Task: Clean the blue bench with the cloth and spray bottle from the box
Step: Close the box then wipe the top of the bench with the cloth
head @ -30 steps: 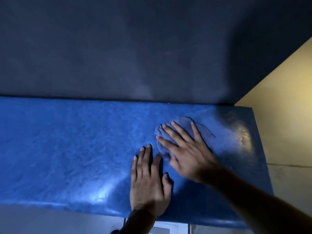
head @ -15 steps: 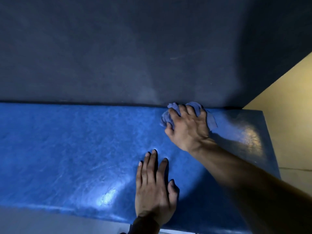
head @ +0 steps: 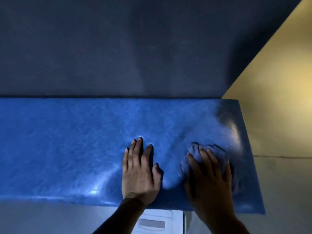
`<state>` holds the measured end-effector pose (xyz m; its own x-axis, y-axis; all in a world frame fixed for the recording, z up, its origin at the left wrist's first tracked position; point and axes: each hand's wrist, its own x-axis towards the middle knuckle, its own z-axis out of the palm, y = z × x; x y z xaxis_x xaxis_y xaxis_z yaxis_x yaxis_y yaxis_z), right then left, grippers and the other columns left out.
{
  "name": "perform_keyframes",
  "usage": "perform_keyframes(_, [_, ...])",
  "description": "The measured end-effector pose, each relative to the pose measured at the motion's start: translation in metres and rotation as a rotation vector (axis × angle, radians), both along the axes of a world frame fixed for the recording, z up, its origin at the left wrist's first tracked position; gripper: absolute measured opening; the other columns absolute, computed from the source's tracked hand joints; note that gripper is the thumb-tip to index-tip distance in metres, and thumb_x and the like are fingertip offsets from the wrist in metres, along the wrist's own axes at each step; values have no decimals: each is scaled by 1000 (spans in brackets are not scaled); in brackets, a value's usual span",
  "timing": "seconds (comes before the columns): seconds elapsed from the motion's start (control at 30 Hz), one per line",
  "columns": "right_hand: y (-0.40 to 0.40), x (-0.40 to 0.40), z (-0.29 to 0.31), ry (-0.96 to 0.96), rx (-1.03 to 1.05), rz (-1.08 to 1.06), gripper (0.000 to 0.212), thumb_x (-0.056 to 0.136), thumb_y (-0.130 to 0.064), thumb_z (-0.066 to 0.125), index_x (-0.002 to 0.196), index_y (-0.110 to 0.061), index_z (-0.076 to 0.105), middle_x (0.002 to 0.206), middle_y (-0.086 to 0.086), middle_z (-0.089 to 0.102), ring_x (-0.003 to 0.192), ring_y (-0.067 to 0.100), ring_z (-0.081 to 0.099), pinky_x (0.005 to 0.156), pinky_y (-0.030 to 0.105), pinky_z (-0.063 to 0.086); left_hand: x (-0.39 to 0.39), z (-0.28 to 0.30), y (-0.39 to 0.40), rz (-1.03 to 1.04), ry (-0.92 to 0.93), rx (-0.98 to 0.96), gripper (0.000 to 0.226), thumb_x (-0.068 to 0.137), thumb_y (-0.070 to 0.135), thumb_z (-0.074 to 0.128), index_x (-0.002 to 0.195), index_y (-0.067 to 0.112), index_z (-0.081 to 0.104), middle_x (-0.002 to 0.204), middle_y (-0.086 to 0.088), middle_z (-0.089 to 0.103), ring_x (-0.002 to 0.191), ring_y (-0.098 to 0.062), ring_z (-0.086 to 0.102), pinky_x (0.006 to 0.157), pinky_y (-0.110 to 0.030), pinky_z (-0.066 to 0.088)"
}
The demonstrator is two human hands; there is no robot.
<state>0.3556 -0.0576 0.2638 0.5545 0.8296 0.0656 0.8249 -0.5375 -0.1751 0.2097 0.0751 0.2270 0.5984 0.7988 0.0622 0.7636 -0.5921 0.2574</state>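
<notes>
Cloth (head: 217, 153) mid-wipe at 4 o'clock on blue desk (head: 67, 141), pressed under right hand (head: 209, 173), fingers spread, left hand (head: 140, 173) flat, grip apart, most surface probably left.

- Left hand (head: 138, 174): bare, no glove. No ring or band shows on the visible fingers. Nails short; those of the longer fingers show pale at the tips.
- Left forearm (head: 121, 215): in shadow; whether a dark sleeve covers it cannot be determined. A faint crease line crosses the wrist.
- Right hand (head: 209, 178): bare, no glove; outline blurred, nail detail not legible.
- Right forearm (head: 226, 225): bare as far as visible; no watch or bracelet seen.
</notes>
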Motion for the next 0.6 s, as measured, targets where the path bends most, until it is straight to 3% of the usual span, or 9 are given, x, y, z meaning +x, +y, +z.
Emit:
perform_keyframes(0.17, [-53, -9, -10, -57, 68, 148, 66, 72, -36, 63, 136, -22, 65, 149, 6, 58, 138, 31, 54, 109, 69, 33, 3, 2, -3, 20, 10, -21, 62, 90, 38, 41, 147, 14, 49, 166, -16, 31, 158, -33, 22, 127, -54, 21])
perform_keyframes(0.3, [-74, 36, -13, -68, -29, 507, 76, 68, -34, 66, 143, -23, 59, 158, 6, 46, 148, 29, 39, 108, 67, 37, 5, 7, -5, 33, 12, -11, 60, 90, 37, 42, 145, 14, 50, 165, -17, 33, 157, -35, 25, 127, -53, 19])
perform_keyframes(0.43, [-70, 80, -11, -77, -117, 737, 73, 77, -43, 60, 149, -32, 49, 165, 1, 34, 154, 24, 28, 114, 66, 28, 12, 10, -15, 80, 28, -18, 61, 92, 38, 39, 147, 12, 45, 167, -16, 29, 158, -33, 20, 127, -55, 17])
perform_keyframes(0.6, [-38, 118, -10, -75, -96, 670, 66, 85, -44, 55, 149, -37, 47, 167, -3, 30, 156, 19, 23, 119, 63, 22, 22, 4, -25, 148, 0, 18, 67, 90, 42, 39, 148, 8, 44, 167, -17, 29, 159, -31, 19, 128, -55, 13])
